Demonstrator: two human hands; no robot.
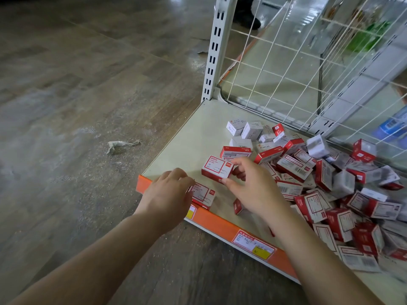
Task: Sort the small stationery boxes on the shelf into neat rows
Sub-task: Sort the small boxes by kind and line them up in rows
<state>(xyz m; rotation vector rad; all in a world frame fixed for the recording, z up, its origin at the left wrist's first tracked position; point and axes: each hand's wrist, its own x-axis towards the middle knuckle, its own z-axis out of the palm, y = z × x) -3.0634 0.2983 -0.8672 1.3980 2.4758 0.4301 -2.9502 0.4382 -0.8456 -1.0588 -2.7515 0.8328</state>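
Observation:
A low cream shelf with an orange front strip carries a jumbled heap of small red-and-white stationery boxes on its right side. My right hand grips one red-and-white paper clip box between thumb and fingers, just left of the heap. My left hand rests its fingers on another paper clip box lying flat by the shelf's front edge. A further small box is partly hidden under my right wrist.
A white slotted upright stands at the shelf's back left corner, with a white wire grid along the back. A crumpled scrap of paper lies on the wood-look floor to the left. Price labels sit on the orange strip.

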